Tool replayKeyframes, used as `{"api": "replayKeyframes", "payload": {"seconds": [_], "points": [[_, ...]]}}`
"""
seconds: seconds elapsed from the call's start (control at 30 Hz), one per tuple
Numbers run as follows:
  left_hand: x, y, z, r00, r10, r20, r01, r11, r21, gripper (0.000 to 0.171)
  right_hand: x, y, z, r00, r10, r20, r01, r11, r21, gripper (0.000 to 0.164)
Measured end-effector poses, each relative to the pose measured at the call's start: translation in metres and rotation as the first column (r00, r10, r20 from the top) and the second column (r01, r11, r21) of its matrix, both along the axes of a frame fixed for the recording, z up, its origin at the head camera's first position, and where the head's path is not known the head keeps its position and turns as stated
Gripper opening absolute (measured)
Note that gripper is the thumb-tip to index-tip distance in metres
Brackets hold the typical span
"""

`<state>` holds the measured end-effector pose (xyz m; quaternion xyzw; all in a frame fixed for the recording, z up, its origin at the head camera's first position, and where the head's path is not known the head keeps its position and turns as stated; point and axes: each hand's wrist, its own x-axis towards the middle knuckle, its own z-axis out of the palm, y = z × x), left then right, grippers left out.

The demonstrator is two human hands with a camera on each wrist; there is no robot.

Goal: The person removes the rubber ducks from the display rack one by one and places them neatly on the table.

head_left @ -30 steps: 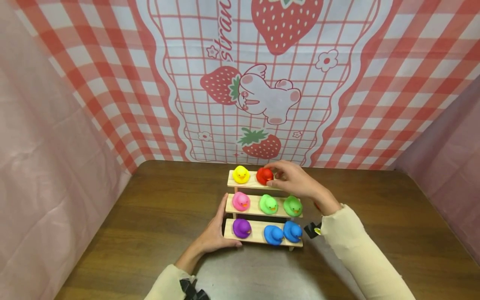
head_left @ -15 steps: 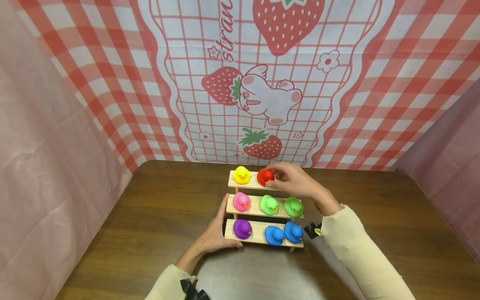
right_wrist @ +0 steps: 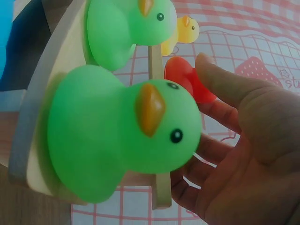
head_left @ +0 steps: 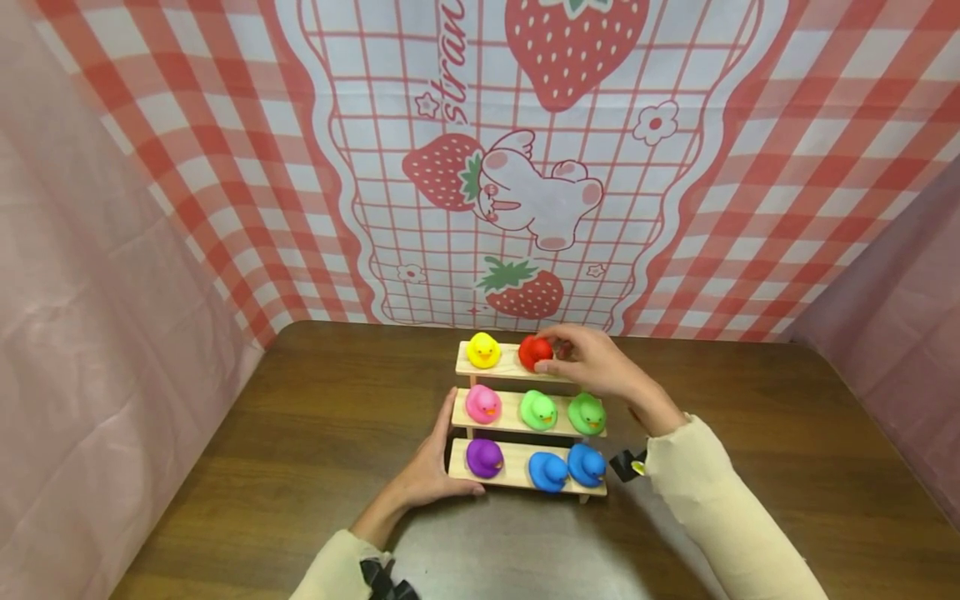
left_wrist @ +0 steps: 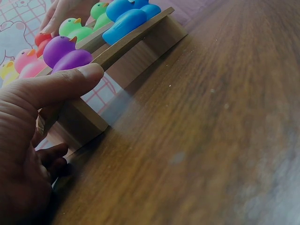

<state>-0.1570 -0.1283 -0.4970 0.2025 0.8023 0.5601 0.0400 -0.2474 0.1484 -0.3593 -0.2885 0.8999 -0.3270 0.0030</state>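
Observation:
A three-tier wooden shelf stand [head_left: 517, 479] carries small rubber ducks. My left hand [head_left: 431, 467] grips its left end; in the left wrist view the thumb [left_wrist: 70, 84] lies along the lowest shelf's edge, beside the purple duck [left_wrist: 65, 55]. On the top shelf, my right hand [head_left: 596, 358] pinches a red rubber duck [head_left: 535, 353] between thumb and fingers. To the left of it sits a yellow duck [head_left: 483, 351]. The middle shelf bears a pink duck [head_left: 483, 404] and two green ducks [head_left: 538, 410]. Two blue ducks [head_left: 548, 472] touch at the lowest shelf's right.
The stand rests on a brown wooden table [head_left: 300, 425]. Behind it hangs a red-and-white checked cloth [head_left: 750, 250] with strawberry prints. Pink curtains [head_left: 97, 333] close off both sides. A black strap [head_left: 628, 463] shows at the right wrist.
The red duck has slid slightly to the right along the top shelf, with my right hand moving along with it. My left hand stays on the stand's left end.

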Motion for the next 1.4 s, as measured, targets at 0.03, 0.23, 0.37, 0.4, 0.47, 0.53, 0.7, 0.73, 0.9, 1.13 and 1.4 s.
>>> {"api": "replayKeyframes", "payload": {"seconds": [0.03, 0.23, 0.37, 0.4, 0.47, 0.53, 0.7, 0.73, 0.9, 1.13, 1.4], "points": [[0.000, 0.000, 0.000, 1.000, 0.001, -0.002, -0.001, 1.000, -0.001, 0.143, 0.001, 0.001, 0.000, 1.000, -0.008, 0.000, 0.008, 1.000, 0.001, 0.041], [-0.001, 0.000, -0.001, 1.000, 0.008, -0.009, -0.008, 1.000, -0.017, 0.143, 0.004, 0.006, 0.001, 0.999, -0.051, -0.008, 0.051, 0.999, 0.001, 0.041], [-0.001, 0.000, -0.001, 1.000, 0.005, -0.017, -0.005, 1.000, -0.015, 0.143, 0.007, 0.012, 0.002, 0.998, -0.068, -0.009, 0.068, 0.998, -0.003, 0.043], [-0.001, 0.000, -0.001, 1.000, 0.004, -0.017, -0.005, 1.000, -0.013, 0.143, 0.008, 0.014, 0.002, 0.997, -0.073, -0.007, 0.073, 0.997, -0.006, 0.044], [0.000, 0.000, -0.001, 1.000, 0.003, -0.012, -0.003, 1.000, -0.009, 0.143, 0.009, 0.017, 0.002, 0.997, -0.081, -0.007, 0.081, 0.997, -0.011, 0.044], [0.000, 0.000, -0.001, 1.000, 0.003, -0.005, -0.003, 1.000, -0.005, 0.143, 0.009, 0.020, 0.002, 0.996, -0.093, -0.011, 0.093, 0.996, -0.013, 0.044], [-0.001, 0.000, -0.002, 1.000, 0.006, -0.001, -0.006, 1.000, -0.004, 0.143, 0.012, 0.028, 0.003, 0.993, -0.116, -0.012, 0.115, 0.993, -0.020, 0.044], [-0.001, 0.000, -0.002, 1.000, 0.006, -0.001, -0.006, 1.000, -0.004, 0.143, 0.013, 0.030, 0.003, 0.993, -0.121, -0.011, 0.121, 0.992, -0.021, 0.044], [0.000, 0.000, -0.002, 1.000, 0.005, -0.003, -0.005, 1.000, -0.007, 0.143, 0.018, 0.044, 0.002, 0.988, -0.152, -0.013, 0.151, 0.988, -0.027, 0.045], [0.001, 0.000, 0.000, 1.000, 0.008, -0.012, -0.008, 1.000, -0.009, 0.144, 0.025, 0.064, 0.001, 0.976, -0.216, -0.005, 0.216, 0.976, -0.011, 0.045], [0.000, 0.000, -0.002, 1.000, -0.003, -0.017, 0.003, 1.000, -0.003, 0.145, 0.031, 0.083, -0.005, 0.961, -0.273, -0.036, 0.272, 0.962, -0.010, 0.044]]}}
